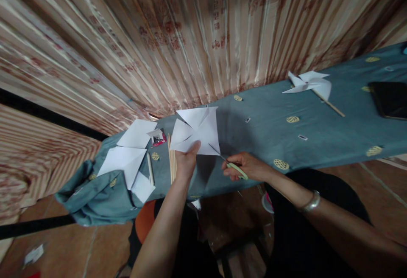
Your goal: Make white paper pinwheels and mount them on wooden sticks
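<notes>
My left hand [187, 159] pinches the lower edge of a white paper square [203, 129], thumb on top. Slits run inward from its corners on the left and top. In my right hand [243, 165] is a pair of scissors [235, 168] with pale green handles. Their blades meet the paper at its lower right corner, pointing toward its middle. Just left of the paper lie several thin wooden sticks [172, 159], partly beneath it. A small open red and white box [157, 138] with dark contents sits beside them.
More white paper sheets [122, 161] and a pen [150, 169] lie at the table's left. A finished paper pinwheel [307, 85] on a stick rests at the right, near a black phone-like device [389, 99]. A striped curtain [203, 36] hangs behind the blue-green tablecloth [263, 129].
</notes>
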`<state>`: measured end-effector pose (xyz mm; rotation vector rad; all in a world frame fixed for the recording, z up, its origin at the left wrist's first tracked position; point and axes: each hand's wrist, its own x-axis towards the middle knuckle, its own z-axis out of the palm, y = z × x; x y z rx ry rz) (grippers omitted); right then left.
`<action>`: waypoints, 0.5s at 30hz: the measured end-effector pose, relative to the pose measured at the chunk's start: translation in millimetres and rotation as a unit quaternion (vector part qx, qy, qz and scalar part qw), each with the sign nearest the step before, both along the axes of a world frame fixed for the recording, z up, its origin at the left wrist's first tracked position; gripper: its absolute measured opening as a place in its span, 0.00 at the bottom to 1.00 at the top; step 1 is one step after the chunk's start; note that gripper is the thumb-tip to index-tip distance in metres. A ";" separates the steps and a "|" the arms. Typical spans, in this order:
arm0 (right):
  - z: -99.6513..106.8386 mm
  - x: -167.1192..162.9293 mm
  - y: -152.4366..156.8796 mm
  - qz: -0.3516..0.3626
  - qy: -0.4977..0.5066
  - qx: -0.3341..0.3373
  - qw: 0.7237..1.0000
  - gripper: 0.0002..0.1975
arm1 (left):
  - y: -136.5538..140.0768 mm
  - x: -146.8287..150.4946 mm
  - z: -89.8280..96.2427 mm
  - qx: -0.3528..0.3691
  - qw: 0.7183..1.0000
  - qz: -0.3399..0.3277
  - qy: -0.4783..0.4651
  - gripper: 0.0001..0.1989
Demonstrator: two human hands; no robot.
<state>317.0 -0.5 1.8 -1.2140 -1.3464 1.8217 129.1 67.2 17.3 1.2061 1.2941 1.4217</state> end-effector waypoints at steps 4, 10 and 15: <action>0.3 0.3 0.1 0.001 -0.004 0.002 1.000 0.22 | -3.3 3.2 4.6 0.002 1.000 -0.009 -0.021 0.24; 2.7 -0.3 0.0 -0.003 -0.009 0.009 1.000 0.22 | -10.0 8.6 14.5 -0.005 1.000 -0.019 -0.018 0.19; 1.8 0.1 -0.8 -0.002 -0.007 0.013 1.000 0.21 | -10.6 8.6 16.6 -0.004 1.000 -0.021 -0.015 0.20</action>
